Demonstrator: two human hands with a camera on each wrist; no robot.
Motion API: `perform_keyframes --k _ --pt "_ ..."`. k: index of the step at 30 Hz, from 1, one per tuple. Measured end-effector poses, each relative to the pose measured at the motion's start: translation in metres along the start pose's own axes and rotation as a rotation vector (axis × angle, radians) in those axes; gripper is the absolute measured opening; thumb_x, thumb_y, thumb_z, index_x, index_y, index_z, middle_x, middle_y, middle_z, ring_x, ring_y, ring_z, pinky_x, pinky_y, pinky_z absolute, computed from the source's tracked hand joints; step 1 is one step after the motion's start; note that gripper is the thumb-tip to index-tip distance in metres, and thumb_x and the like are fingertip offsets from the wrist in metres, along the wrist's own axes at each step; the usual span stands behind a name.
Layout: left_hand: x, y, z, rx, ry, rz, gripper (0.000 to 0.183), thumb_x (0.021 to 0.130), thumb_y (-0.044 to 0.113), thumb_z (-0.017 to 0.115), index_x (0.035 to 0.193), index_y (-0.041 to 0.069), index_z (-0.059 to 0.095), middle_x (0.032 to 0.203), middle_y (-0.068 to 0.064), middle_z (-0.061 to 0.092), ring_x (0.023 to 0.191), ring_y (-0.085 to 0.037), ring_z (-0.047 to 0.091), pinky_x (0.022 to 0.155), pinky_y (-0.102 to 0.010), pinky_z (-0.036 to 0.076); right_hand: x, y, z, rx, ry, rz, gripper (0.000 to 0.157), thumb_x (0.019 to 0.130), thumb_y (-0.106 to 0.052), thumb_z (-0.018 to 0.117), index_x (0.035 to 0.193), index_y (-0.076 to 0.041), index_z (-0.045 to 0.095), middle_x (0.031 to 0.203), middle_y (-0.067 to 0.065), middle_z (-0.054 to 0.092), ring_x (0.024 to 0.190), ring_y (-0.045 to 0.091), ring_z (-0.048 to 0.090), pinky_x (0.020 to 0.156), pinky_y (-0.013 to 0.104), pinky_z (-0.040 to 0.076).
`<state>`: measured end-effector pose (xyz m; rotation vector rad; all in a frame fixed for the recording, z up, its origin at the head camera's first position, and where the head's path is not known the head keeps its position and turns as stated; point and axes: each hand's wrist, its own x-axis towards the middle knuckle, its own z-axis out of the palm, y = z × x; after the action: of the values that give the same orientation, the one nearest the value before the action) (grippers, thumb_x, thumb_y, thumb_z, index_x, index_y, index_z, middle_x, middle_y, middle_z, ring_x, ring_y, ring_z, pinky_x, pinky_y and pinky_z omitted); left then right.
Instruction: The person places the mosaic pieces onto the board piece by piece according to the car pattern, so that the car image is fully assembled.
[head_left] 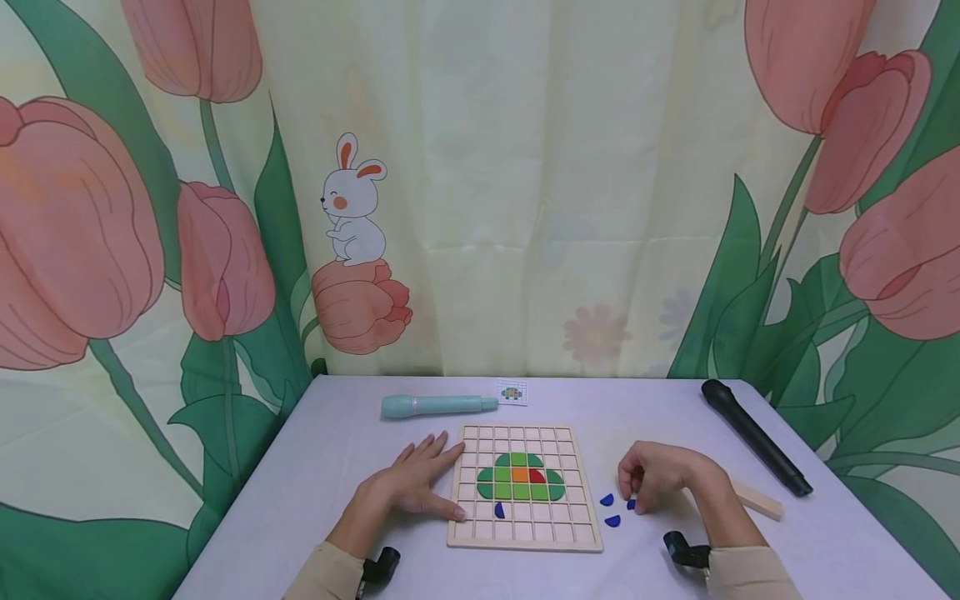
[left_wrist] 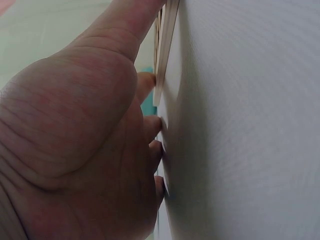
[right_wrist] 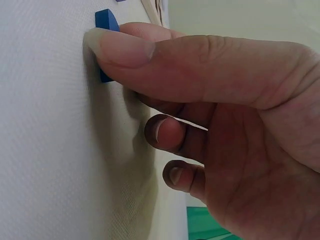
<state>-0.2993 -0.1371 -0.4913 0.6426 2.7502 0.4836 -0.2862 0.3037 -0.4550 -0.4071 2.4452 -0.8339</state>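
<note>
A wooden grid board lies flat on the white table. Green, orange and red tiles form a rounded shape across its middle rows, and one blue half-round tile sits below them. My left hand rests at the board's left edge, fingers spread and thumb on the lower left corner. To the right of the board, my right hand pinches a small blue tile between thumb and index finger, close to the tabletop. Two loose blue tiles, one upper and one lower, lie between that hand and the board.
Behind the board lie a teal cylinder-shaped object and a small pattern card. A long black cylinder slants at the right. A wooden strip is partly covered by my right forearm. A printed curtain hangs behind the table.
</note>
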Motion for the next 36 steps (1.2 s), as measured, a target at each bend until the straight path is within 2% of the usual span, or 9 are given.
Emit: perform_keyframes --k 7,25,36 --pt "-0.0002 0.0013 -0.0002 -0.005 0.002 -0.003 0.118 0.071 0.080 0.077 0.166 0.030 0.029 0.176 -0.010 0.015 0.164 -0.034 0.008 0.130 -0.061 0.010 0.0000 0.0003 0.0006 -0.011 0.024 -0.005 0.019 0.075 0.004 0.088 0.082 -0.007 0.075 0.077 0.006 0.069 0.074 0.020 0.059 0.070 0.033 0.047" --pt "0.0013 0.0005 0.0013 0.012 0.007 -0.004 0.118 0.070 0.081 0.077 0.165 0.031 0.030 0.176 -0.010 0.016 0.164 -0.032 0.010 0.130 -0.061 0.010 0.0056 -0.0009 0.0033 -0.030 0.098 -0.097 0.019 0.079 0.004 0.084 0.084 -0.007 0.070 0.077 0.002 0.064 0.074 0.019 0.056 0.062 0.027 0.046" --pt "0.0002 -0.0011 0.0015 0.007 0.005 -0.001 0.118 0.070 0.081 0.077 0.165 0.030 0.029 0.176 -0.010 0.016 0.164 -0.032 0.009 0.131 -0.060 0.010 0.0057 -0.0060 0.0038 -0.016 0.113 -0.086 0.017 0.080 0.005 0.083 0.085 -0.006 0.070 0.077 0.002 0.063 0.073 0.020 0.057 0.060 0.027 0.045"
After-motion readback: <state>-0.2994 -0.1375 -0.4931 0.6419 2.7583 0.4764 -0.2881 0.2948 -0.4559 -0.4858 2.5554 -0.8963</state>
